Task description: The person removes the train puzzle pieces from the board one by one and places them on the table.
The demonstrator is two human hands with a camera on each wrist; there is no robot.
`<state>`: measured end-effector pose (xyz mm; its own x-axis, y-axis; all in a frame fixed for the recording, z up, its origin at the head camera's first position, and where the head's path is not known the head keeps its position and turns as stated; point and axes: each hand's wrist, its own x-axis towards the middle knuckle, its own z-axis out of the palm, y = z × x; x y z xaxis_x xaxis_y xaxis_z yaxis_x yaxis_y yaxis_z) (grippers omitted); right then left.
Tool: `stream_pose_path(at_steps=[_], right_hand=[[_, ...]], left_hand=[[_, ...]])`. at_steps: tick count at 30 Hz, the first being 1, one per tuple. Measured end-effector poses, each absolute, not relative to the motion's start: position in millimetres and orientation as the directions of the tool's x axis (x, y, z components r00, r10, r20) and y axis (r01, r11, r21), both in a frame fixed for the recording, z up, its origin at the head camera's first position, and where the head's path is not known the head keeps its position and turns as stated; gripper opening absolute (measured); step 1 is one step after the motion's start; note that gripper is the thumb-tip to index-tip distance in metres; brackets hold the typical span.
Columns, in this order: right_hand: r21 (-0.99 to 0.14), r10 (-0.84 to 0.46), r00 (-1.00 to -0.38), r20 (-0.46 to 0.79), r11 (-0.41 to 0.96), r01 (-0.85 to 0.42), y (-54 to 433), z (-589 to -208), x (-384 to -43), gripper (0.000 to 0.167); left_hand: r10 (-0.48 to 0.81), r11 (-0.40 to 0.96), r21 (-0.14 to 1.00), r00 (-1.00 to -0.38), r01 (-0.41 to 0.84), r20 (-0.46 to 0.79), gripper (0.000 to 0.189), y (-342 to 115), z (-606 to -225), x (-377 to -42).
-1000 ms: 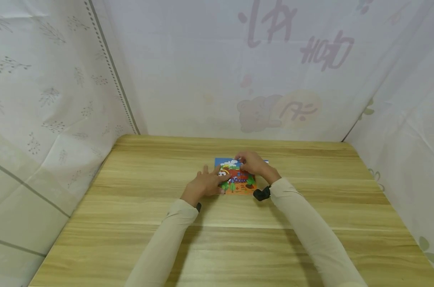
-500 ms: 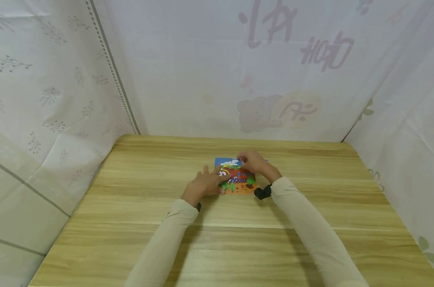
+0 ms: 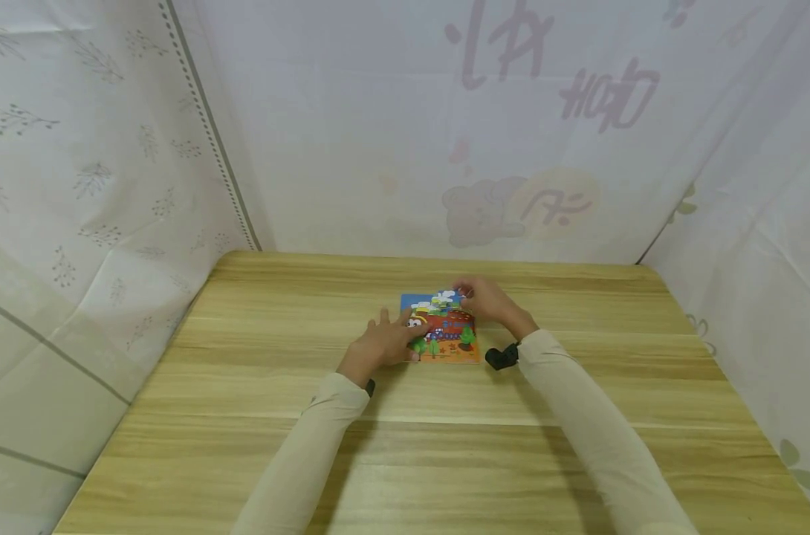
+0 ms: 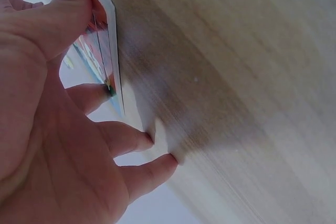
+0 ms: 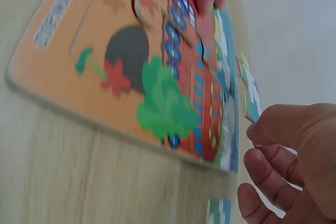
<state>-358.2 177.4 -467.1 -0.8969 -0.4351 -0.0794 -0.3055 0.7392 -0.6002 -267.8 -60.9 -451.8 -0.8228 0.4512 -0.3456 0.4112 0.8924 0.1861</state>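
A jigsaw puzzle board (image 3: pixel 448 353) with a red train, green trees and orange ground lies on the table. My left hand (image 3: pixel 381 342) rests on its left side with fingers spread; in the left wrist view the thumb lies over the board's edge (image 4: pixel 116 51) and two fingertips touch the wood. At the board's upper right, my right hand (image 3: pixel 490 299) pinches a puzzle piece (image 5: pixel 251 85) with blue sky and white cloud between thumb and fingers. That piece is raised above the board, just beyond its sky edge in the right wrist view.
Another sky-coloured puzzle piece (image 5: pixel 218 211) lies on the table beside the board, near my right hand. The wooden table (image 3: pixel 405 475) reaches back to a printed cloth wall (image 3: pixel 351 186), with more cloth at both sides.
My right hand has moved slightly right and up, and the cloud piece has come up from the board with it. My left hand has stayed in place.
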Motion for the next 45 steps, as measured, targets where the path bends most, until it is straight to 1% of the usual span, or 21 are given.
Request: stream_pose_path(at_steps=[5, 11, 15, 23, 27, 34, 45], right_hand=[[-0.623, -0.427, -0.902, -0.07, 0.725, -0.295, 195, -468, -359, 0.038], [-0.615, -0.42, -0.905, -0.06, 0.73, -0.298, 216, -470, -360, 0.038], [-0.616, -0.408, -0.911, -0.063, 0.734, -0.287, 227, -469, -359, 0.038], [-0.625, -0.388, -0.92, -0.058, 0.733, -0.27, 247, -468, -356, 0.039], [-0.632, -0.388, -0.92, -0.047, 0.725, -0.274, 256, -469, -356, 0.038], [-0.619, -0.375, -0.927, -0.023, 0.733, -0.281, 273, -474, -356, 0.038], [-0.628, -0.376, -0.927, 0.009, 0.719, -0.298, 298, -478, -352, 0.032]], left_hand=[[0.435, 0.899, 0.222, -0.833, 0.379, -0.342, 0.075, -61, -453, -269], [0.399, 0.909, 0.261, -0.858, 0.325, -0.323, 0.086, -63, -455, -270], [0.381, 0.914, 0.27, -0.867, 0.302, -0.32, 0.09, -64, -455, -269], [0.375, 0.916, 0.27, -0.869, 0.296, -0.322, 0.089, -64, -453, -268], [0.373, 0.918, 0.262, -0.871, 0.297, -0.319, 0.088, -64, -453, -268], [0.379, 0.916, 0.261, -0.872, 0.305, -0.309, 0.086, -65, -455, -268], [0.376, 0.915, 0.273, -0.874, 0.298, -0.307, 0.087, -65, -453, -268]])
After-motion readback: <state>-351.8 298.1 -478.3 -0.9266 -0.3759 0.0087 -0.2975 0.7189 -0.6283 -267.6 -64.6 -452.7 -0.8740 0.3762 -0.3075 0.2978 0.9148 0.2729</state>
